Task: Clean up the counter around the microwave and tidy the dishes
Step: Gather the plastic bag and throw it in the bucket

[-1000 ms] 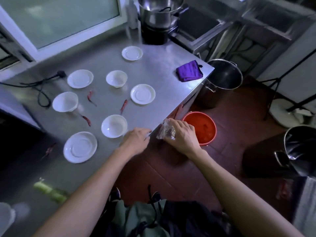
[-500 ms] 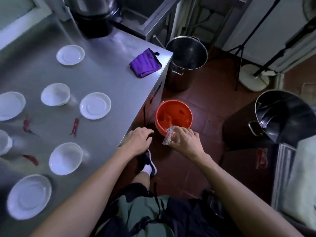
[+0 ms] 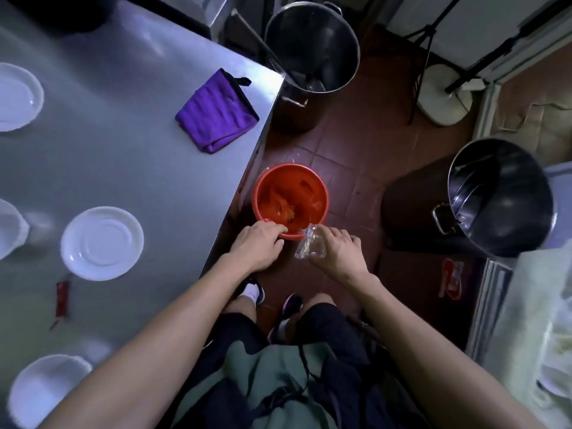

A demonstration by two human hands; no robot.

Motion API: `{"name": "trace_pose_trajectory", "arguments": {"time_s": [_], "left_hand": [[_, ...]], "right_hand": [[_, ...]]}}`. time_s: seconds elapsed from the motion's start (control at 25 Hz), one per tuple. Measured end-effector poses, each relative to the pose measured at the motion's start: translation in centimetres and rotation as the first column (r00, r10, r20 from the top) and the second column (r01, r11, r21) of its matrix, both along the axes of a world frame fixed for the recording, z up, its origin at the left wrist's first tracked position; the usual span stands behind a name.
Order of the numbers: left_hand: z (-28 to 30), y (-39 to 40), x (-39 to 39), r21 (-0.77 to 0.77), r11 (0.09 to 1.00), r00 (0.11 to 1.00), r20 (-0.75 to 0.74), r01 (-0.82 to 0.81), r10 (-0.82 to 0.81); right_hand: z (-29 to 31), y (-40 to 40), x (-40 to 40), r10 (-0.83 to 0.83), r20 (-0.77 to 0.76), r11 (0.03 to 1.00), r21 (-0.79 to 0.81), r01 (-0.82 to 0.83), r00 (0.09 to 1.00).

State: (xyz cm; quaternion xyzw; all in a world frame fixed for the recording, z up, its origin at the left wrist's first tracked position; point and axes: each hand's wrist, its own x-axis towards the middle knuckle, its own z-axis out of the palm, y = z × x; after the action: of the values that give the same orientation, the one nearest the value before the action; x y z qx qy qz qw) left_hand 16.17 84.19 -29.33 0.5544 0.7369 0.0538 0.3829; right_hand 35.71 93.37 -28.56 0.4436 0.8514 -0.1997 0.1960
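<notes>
Steel counter [image 3: 123, 168] carries 5 white dishes and 1 folded purple cloth [image 3: 216, 111]. Right hand [image 3: 335, 253] pinches 1 crumpled clear plastic wrapper [image 3: 308, 247] above the round orange bucket [image 3: 291, 201]'s rim; left hand [image 3: 258, 244], fingers curled, has left the counter edge.

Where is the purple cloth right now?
The purple cloth lies on the metal counter near its far corner, left of the big steel pot on the floor.

the floor [image 3: 346, 156] was dark red-brown tile, dimly lit. a steel counter [image 3: 130, 168] filled the left side. two large metal stockpots stood on the floor, one [image 3: 312, 48] by the counter's corner, another [image 3: 501, 196] at right. a black stand [image 3: 433, 41] with a pale round base [image 3: 445, 97] stood near a white wall [image 3: 483, 23].
</notes>
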Motion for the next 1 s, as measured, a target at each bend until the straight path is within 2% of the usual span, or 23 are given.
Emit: {"name": "trace_pose_trajectory", "arguments": {"time_s": [0.24,0.44,0.76,1.0], "left_hand": [[-3.0,3.0,-0.5,-0.152,0.988,0.999,-0.029,-0.039,0.035],[-6.5,3.7,1.2,-0.275,0.951,0.990,-0.035,-0.143,0.139],[-16.8,9.4,3.0,-0.249,0.952,0.983,-0.003,-0.178,0.183],[-25.9,13.5,1.3,-0.219,0.970,0.994,-0.036,-0.109,0.104]], "right_hand": [[-4.1,4.4,0.4,0.002,0.056,0.987,-0.160,0.007,0.998],[-9.6,6.8,1.5,0.095,0.072,0.959,-0.274,-0.072,0.993],[-20.8,11.8,1.0,0.134,0.055,0.954,-0.278,-0.114,0.989],[-29.4,15.5,0.0,0.132,0.051,0.962,-0.249,-0.116,0.990]]}}
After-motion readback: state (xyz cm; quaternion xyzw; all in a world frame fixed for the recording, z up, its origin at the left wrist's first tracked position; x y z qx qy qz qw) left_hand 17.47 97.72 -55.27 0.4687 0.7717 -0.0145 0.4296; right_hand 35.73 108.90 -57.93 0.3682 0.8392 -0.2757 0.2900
